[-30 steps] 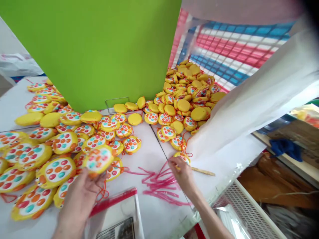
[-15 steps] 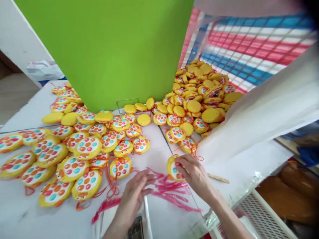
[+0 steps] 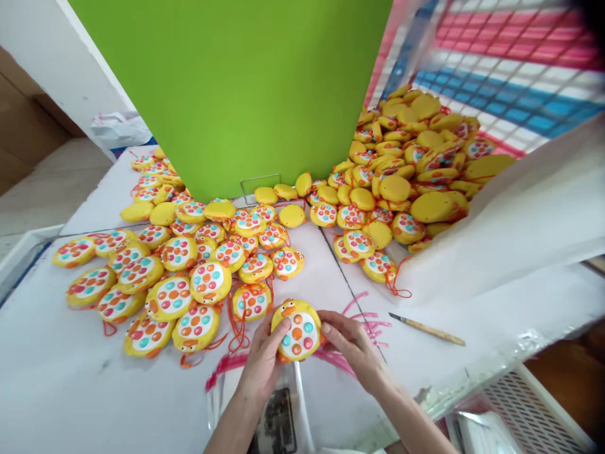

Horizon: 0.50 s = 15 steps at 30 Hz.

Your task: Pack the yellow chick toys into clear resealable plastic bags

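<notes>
A round yellow duck toy [image 3: 296, 331] with a white middle and several coloured dots is held up over the table, its small face toward the top. My left hand [image 3: 265, 353] grips its left edge, thumb on the front. At the right edge, my right hand [image 3: 352, 343] pinches the toy between thumb and fingers. Beneath them lie pink strips [image 3: 373, 328], partly hidden by the toy and my right hand. A clear pink-edged plastic bag [image 3: 224, 372] is under my left forearm.
Many like duck toys [image 3: 210, 282] cover the left of the table, some with red cords. A heap of them [image 3: 401, 164] stands at back right beside white sheeting [image 3: 529, 202]. A green board [image 3: 236, 94] rises behind. A wooden-handled knife [image 3: 428, 329] and white basket [image 3: 534, 403] are at right.
My right hand has lifted the duck toy off the table and brought it left and nearer. My left hand now grips it too. The view has shifted, showing the whole knife.
</notes>
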{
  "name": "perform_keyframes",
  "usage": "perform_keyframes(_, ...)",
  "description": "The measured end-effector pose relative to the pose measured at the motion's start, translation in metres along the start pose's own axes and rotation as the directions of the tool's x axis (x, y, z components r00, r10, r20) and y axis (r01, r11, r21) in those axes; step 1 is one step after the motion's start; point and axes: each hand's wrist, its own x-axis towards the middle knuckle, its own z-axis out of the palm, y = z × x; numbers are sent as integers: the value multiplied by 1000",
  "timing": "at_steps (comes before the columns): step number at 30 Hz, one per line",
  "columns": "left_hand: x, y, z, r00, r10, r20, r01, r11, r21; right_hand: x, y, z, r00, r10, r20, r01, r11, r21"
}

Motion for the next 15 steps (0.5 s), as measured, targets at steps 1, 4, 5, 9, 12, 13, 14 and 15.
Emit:
perform_keyframes(1,0,0,1,1000,6,4,-6,1000,24,1,1,5,999,34,13,-35,997,64)
perform_keyframes(4,-4,3,2,1000,26,0,-26,992,122,6,1,18,998,58,21,-61,984,165)
perform_keyframes(5,-6,5,2,999,32,-11,-30,987,155,8,1,20,999,45,22,-48,983,176)
perform_keyframes(9,-14,7,6,997,55,-52,-44,980,194,12,5,22,1000,-1,-18,4,984,179)
perform_keyframes(12,-16,5,6,993,107,-50,-93,970,223,13,9,24,997,-24,-68,34,988,150)
perform_keyframes(13,-17,5,5,990,130,-53,-111,958,263,13,10,26,997,-33,-69,42,990,133)
perform_keyframes(14,-17,4,4,987,150,-56,-125,942,312,13,11,27,997,-39,-60,45,992,115)
perform_keyframes(15,-18,4,2,985,163,-57,-133,924,359,13,13,29,998,-42,-43,46,994,101)
